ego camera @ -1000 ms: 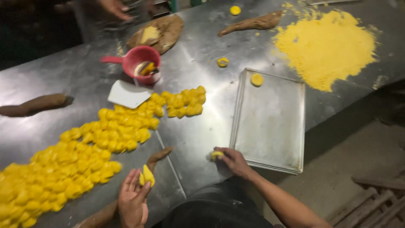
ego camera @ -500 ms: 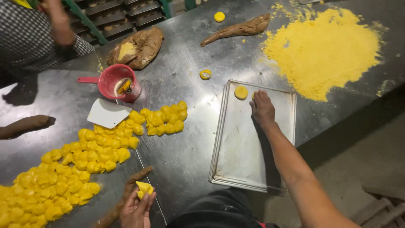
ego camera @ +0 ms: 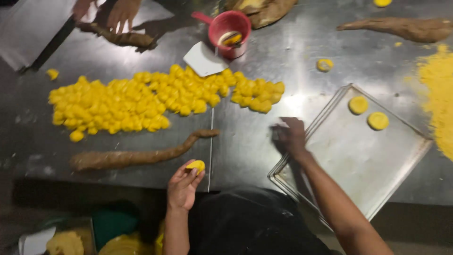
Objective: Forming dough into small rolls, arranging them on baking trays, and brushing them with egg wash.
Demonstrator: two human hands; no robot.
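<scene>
**Operator:** Head view, item one: my left hand [ego camera: 183,185], low at the near table edge, fingers pinched round a small yellow dough ball [ego camera: 196,165]. Item two: my right hand [ego camera: 289,137], blurred, over the near-left corner of the metal tray [ego camera: 330,156]; I cannot tell whether its fingers are closed on anything.

**Second:** Which way does the ball lie from the tray?

**Operator:** Left of it, across a strip of bare steel. Right hand is nearer the tray. Two flattened yellow discs [ego camera: 368,113] sit at its far side, well apart from both hands.

**Second:** Surface and room?

**Operator:** Steel table [ego camera: 264,156]. Heap of yellow balls [ego camera: 155,97] beyond my left hand; brown dough rope [ego camera: 137,156], long axis left-right, between heap and hand. Red cup [ego camera: 230,28], yellow powder [ego camera: 439,94] at right. Another person's hands [ego camera: 111,12] far left.
</scene>
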